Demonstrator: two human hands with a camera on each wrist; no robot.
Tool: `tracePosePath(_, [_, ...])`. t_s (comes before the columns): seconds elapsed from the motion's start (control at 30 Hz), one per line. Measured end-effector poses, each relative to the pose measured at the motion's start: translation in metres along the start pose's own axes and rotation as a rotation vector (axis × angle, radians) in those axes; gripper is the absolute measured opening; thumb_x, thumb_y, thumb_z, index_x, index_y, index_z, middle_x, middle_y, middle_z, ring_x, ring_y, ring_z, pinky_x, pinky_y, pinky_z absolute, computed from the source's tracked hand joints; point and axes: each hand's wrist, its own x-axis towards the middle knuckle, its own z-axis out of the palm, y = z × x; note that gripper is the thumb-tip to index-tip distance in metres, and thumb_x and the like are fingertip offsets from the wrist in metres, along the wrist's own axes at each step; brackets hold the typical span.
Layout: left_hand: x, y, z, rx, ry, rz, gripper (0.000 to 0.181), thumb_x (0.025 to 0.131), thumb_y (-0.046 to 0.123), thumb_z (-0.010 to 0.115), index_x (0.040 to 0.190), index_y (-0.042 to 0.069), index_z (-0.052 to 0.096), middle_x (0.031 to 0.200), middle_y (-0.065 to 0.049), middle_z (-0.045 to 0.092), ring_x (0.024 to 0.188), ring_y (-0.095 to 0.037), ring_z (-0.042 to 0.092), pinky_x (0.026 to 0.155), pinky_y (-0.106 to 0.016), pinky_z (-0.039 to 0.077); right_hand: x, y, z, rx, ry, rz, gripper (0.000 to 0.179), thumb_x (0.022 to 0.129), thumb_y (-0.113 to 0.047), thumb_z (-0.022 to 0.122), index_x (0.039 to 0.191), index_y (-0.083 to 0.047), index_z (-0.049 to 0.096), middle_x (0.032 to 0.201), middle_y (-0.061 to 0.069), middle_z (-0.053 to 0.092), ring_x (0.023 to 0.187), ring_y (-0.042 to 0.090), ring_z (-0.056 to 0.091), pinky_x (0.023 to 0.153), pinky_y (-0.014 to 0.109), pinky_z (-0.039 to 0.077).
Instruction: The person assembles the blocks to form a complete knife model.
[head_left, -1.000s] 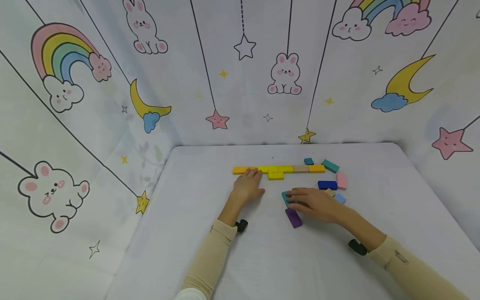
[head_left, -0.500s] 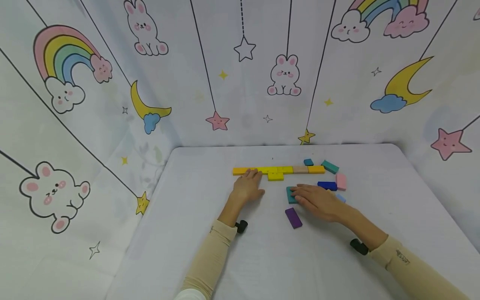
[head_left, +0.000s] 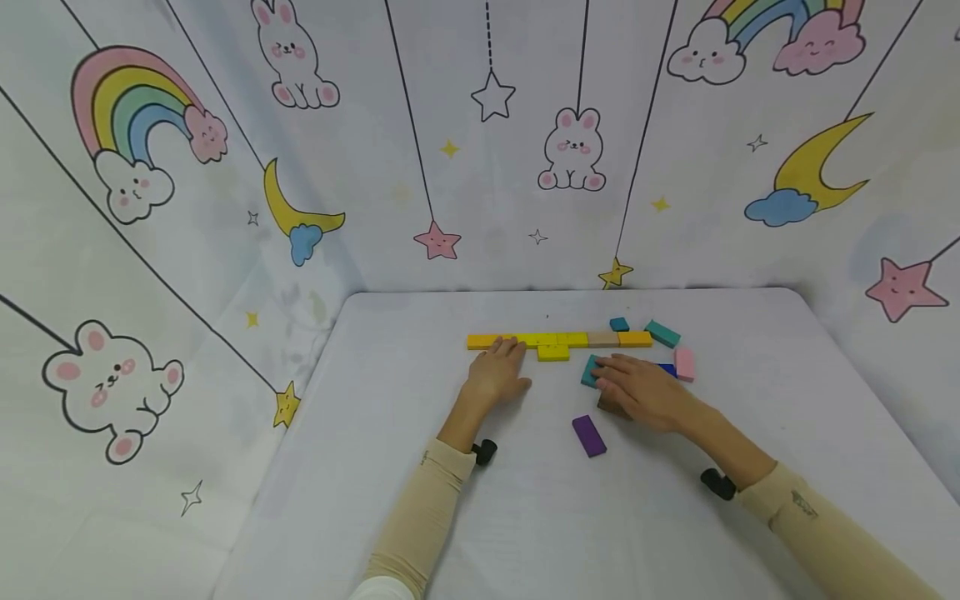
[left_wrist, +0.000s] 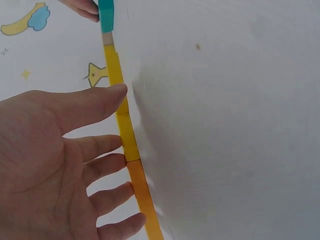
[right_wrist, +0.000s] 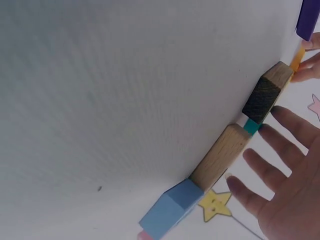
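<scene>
My left hand [head_left: 495, 372] rests with its fingertips on the near side of a row of yellow and orange wooden blocks [head_left: 558, 339]. In the left wrist view its fingers [left_wrist: 107, 167] are spread along that row. A second yellow block [head_left: 553, 353] sits against the row's near side. My right hand [head_left: 648, 393] lies over several blocks, its fingertips at a teal block [head_left: 589, 372]. Under its palm a brown block [head_left: 612, 406] partly shows. The right wrist view has a dark-ended wooden block [right_wrist: 262, 97], a plain wooden block [right_wrist: 221, 157] and a light blue block [right_wrist: 172, 207] beside straight fingers.
A purple block [head_left: 589, 436] lies nearer the body. Right of the row are a blue block [head_left: 618, 324], a green block [head_left: 663, 333] and a pink block [head_left: 685, 365]. A dark blue block [head_left: 667, 371] is partly covered by the right hand. A patterned cloth wall [head_left: 510, 250] stands behind.
The right hand has moved away from the body, and the teal block has shifted with it toward the row, turning on the way. A brown block now shows under the hand. The left hand stays put.
</scene>
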Motion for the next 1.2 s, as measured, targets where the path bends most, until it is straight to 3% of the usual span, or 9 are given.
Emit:
tracePosePath(0.37, [0.000,0.000,0.000,-0.006,-0.004,0.003,0.074,0.103,0.044,0.065,0.164,0.015,0.035,0.171,-0.005,0.030,0.159,-0.027,0.022,0.126,-0.050,0.029,0.008,-0.003,0.000,-0.071,-0.019,0.056,0.050,0.114,-0.037,0.040,0.151,-0.008,0.056,0.157,0.023,0.047,0.147,0.047,0.040,0.118,0.068,0.032])
tracePosePath(0.63, [0.000,0.000,0.000,0.004,0.001,0.006,0.074,0.102,0.044,0.065,0.164,0.016,0.036,0.170,-0.005,0.031,0.159,-0.027,0.023,0.125,-0.050,0.030,0.015,-0.004,0.007,-0.131,-0.035,0.088,0.059,0.112,-0.050,0.037,0.153,-0.011,0.054,0.157,0.023,0.047,0.144,0.043,0.044,0.116,0.068,0.034])
tracePosePath(1.2, [-0.002,-0.001,0.000,-0.001,0.012,0.018,0.074,0.102,0.044,0.066,0.163,0.015,0.036,0.170,-0.006,0.031,0.158,-0.029,0.024,0.124,-0.051,0.031,0.028,-0.018,0.012,-0.227,-0.004,0.108,0.064,0.109,-0.054,0.045,0.151,-0.006,0.056,0.151,0.027,0.049,0.139,0.046,0.048,0.115,0.069,0.035])
